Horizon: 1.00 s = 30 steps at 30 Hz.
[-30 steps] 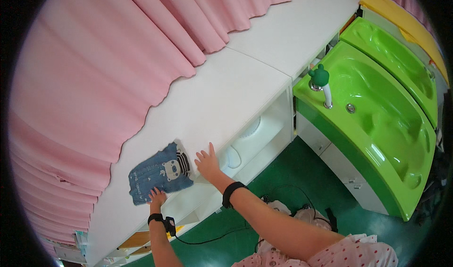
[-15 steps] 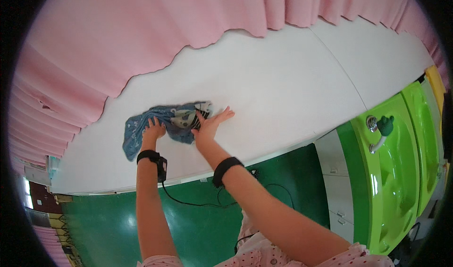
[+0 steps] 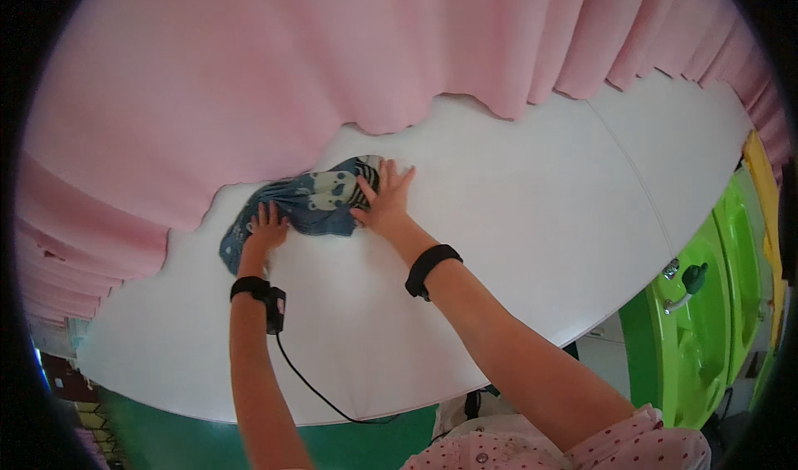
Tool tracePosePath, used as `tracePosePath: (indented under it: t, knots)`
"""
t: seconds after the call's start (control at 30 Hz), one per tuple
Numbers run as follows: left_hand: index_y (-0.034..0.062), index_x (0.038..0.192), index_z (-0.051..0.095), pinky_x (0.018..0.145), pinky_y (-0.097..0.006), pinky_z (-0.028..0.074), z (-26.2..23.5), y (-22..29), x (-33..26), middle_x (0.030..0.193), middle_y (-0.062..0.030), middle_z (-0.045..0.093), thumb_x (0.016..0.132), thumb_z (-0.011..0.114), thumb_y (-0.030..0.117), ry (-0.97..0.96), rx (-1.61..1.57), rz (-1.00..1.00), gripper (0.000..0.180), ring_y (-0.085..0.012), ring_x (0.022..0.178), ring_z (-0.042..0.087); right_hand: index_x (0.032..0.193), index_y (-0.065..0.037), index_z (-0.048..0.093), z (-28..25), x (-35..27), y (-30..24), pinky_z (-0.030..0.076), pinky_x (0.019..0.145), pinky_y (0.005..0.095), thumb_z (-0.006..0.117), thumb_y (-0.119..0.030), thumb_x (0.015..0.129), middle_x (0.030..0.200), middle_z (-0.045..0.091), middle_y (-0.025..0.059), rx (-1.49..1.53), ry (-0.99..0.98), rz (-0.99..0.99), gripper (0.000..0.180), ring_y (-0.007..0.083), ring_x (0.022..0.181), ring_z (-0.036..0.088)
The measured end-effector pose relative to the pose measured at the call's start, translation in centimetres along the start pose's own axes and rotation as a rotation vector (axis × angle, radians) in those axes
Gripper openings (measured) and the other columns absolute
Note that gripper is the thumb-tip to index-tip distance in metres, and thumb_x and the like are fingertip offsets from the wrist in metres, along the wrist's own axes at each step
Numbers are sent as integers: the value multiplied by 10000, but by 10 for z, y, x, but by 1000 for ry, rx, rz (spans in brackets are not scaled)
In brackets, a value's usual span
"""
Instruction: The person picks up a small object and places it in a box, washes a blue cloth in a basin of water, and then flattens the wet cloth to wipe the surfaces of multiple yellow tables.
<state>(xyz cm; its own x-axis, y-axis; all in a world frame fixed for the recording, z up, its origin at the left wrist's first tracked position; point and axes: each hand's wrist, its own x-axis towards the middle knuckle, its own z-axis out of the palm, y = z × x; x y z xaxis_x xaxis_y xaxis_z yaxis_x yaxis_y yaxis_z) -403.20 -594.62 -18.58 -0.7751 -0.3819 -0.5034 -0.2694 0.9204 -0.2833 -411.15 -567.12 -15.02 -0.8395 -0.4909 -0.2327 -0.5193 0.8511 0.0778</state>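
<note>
A blue cloth (image 3: pixel 320 201) with a pale animal print and a black-and-white striped end lies crumpled on the white countertop (image 3: pixel 499 221). My left hand (image 3: pixel 267 231) rests flat on its left part, fingers spread. Over the striped right end, my right hand (image 3: pixel 389 202) is open with its fingers apart, thumb side touching the cloth. The far edge of the cloth lies close to the hem of a pink curtain (image 3: pixel 274 71). Neither hand grips the fabric.
The pink curtain hangs along the back of the counter. At the right is a bright green sink (image 3: pixel 694 345) with a faucet (image 3: pixel 688 283). A black cable (image 3: pixel 307 385) runs from the device strapped to my left wrist across the counter's front edge.
The cloth and both hands have moved away from me, toward the curtain. My right fingers now point more forward, and the view has shifted so more of the near countertop shows.
</note>
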Motion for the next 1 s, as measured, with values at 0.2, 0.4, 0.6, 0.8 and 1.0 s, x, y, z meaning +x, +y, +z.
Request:
tracePosePath:
  t: [0.2, 0.4, 0.6, 0.8, 1.0]
  knots:
    - [86, 1361, 260, 1018, -544, 186, 14, -17, 12, 1427, -219, 117, 927, 302, 313, 249, 49, 23, 492, -389, 1307, 143, 1403, -286, 128, -5, -5, -8, 77, 949, 683, 253, -593, 860, 1465, 80, 93, 65, 74, -25, 637, 352, 1331, 67]
    - [87, 1360, 279, 970, -471, 312, -16, 52, -33, 1384, -220, 256, 846, 483, 317, 314, -469, -52, 599, -426, 1145, 410, 1390, -258, 204, 33, -52, 27, 99, 982, 642, 327, -469, 894, 1417, 238, 25, 64, 163, -98, 553, 284, 1335, 92]
    - [24, 1192, 499, 841, -443, 438, -9, 127, -131, 1120, -217, 548, 796, 500, 355, 376, -161, -101, 516, -356, 974, 556, 1376, -251, 256, 40, -148, 79, 96, 1002, 622, 419, -397, 886, 1387, 304, -12, 73, 161, -149, 537, 251, 1332, 121]
    - [10, 891, 640, 735, -442, 485, -10, 225, -219, 828, -182, 636, 746, 532, 280, 279, 61, -4, 325, -358, 821, 600, 1353, -239, 306, 71, -227, 182, 90, 1004, 628, 462, -397, 850, 1388, 310, -32, 63, 252, -116, 550, 234, 1330, 146]
    - [97, 892, 666, 701, -426, 494, -38, 388, -303, 782, -169, 634, 708, 542, 156, 415, -136, 620, 229, -340, 788, 605, 1335, -259, 339, 96, -280, 347, 53, 993, 658, 396, -306, 889, 1433, 228, -33, 122, 259, 133, 452, 238, 1338, 133]
